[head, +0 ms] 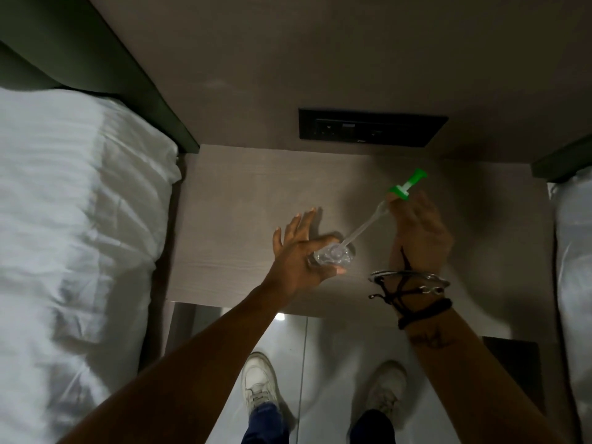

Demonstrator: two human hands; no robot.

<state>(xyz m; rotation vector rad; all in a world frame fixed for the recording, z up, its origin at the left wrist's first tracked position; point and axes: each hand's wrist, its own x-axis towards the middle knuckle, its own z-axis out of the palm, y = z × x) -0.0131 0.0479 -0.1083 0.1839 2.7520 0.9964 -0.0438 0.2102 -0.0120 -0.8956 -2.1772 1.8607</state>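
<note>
The left hand [298, 251] pinches a small clear bottle [330, 257] between thumb and curled forefinger, its other fingers spread straight. The bottle lies on its side, mouth toward the right hand [419, 238]. That hand's fingertips pinch a green pump [408, 184] just below its collar. The pump's clear tube [365, 224] slants down from this grip to the bottle's mouth, above the nightstand [224, 219].

A bedroom (likely a hotel's): 2 white-sheeted beds [73, 219] flank a nightstand [230, 193] under a switch panel [371, 128].
</note>
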